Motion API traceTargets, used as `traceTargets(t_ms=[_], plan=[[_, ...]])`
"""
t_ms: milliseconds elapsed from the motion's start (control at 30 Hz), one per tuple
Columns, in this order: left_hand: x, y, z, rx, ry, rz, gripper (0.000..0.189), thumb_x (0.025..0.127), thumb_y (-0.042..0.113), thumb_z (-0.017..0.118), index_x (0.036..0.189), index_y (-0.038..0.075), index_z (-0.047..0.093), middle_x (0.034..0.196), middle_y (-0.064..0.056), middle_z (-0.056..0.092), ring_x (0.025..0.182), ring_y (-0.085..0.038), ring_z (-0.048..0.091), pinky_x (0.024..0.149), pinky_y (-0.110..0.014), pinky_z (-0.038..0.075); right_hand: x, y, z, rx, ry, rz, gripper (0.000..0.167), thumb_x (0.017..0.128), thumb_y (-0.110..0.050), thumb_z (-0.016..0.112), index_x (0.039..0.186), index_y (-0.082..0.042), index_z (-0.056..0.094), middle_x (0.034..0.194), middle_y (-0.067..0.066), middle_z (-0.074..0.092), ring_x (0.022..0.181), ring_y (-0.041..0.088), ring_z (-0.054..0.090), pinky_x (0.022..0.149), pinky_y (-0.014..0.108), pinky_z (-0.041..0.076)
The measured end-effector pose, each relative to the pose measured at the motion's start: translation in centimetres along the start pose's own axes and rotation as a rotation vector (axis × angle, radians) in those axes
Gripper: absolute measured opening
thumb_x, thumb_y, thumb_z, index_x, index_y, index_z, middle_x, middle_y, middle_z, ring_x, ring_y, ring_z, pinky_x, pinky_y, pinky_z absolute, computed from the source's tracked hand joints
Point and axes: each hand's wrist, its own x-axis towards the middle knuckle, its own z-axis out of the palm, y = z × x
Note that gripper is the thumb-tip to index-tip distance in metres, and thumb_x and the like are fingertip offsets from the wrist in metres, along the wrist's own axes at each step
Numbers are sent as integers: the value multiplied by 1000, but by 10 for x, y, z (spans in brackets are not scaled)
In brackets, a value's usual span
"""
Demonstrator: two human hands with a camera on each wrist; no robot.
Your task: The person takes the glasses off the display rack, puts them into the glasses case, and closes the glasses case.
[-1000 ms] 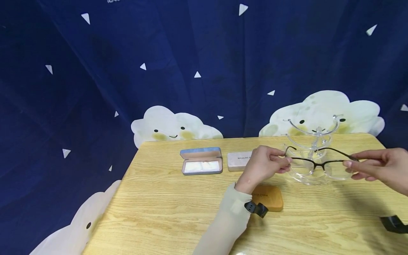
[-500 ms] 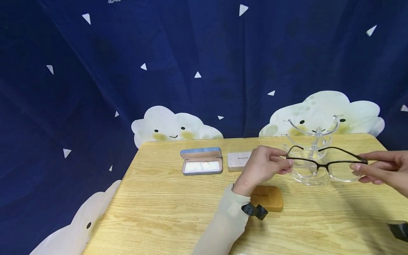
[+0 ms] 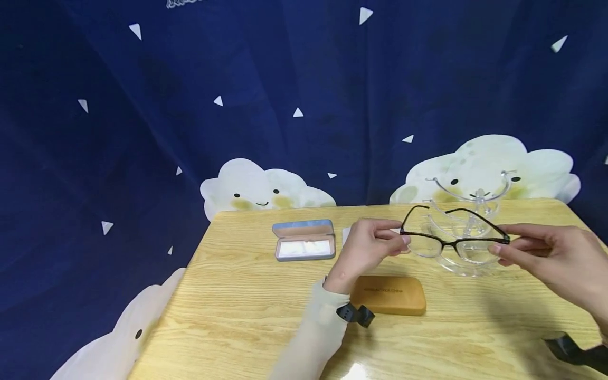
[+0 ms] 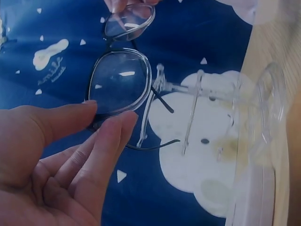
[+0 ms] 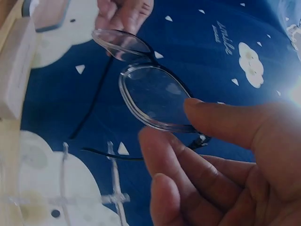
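Observation:
A pair of black half-rim eyeglasses (image 3: 448, 243) is held up above the table, temples unfolded and pointing away from me. My left hand (image 3: 371, 247) pinches the left end of the frame between thumb and fingers. At the other end, my right hand (image 3: 556, 256) pinches the frame near the hinge, its thumb on the front. Behind the eyeglasses stands a clear tiered display stand (image 3: 480, 203), partly overlapped by them in the head view. The left wrist view shows the near lens (image 4: 123, 80) just above my left thumb and fingertips.
An orange glasses case (image 3: 391, 295) lies closed on the wooden table (image 3: 237, 311), partly behind the left wrist. Farther back is an open blue case (image 3: 304, 241) with a white cloth inside. A pale case (image 3: 346, 236) is mostly hidden by the left hand.
Both hands have moved left with the eyeglasses, after first drifting slightly right. The frame now sits left of the stand's middle, and more of the orange case shows.

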Motion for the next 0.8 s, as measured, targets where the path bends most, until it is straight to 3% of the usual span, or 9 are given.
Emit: traceTargets(t_ms=[200, 367, 567, 800], plan=[[-6, -8, -19, -62, 30, -8, 39, 96, 12, 75, 134, 4, 70, 102, -16, 82, 88, -20, 81, 77, -26, 65, 8, -9, 16, 21, -49, -37, 53, 95, -23, 79, 133, 10, 64, 85, 9, 80, 64, -10, 65, 54, 16, 48], [-11, -16, -34, -118, 57, -6, 42, 95, 8, 74, 136, 0, 67, 108, -19, 80, 94, -22, 81, 80, -29, 65, 16, -18, 30, 72, -90, -66, 52, 94, -22, 80, 134, 8, 65, 87, 8, 80, 66, -7, 67, 55, 20, 51], [-18, -24, -51, -108, 62, -20, 45, 97, 12, 74, 139, -1, 65, 112, -21, 79, 102, -30, 79, 83, -30, 65, 27, -27, 44, 117, -150, -96, 52, 95, -21, 79, 134, 11, 64, 88, 10, 81, 68, -5, 68, 55, 21, 50], [-23, -32, -67, -60, 101, -36, 44, 99, 12, 72, 140, -2, 64, 112, -20, 79, 99, -28, 80, 82, -28, 65, 37, -35, 58, 195, -253, -77, 56, 98, -24, 75, 139, 11, 59, 99, 17, 81, 72, 2, 75, 64, 19, 55]])
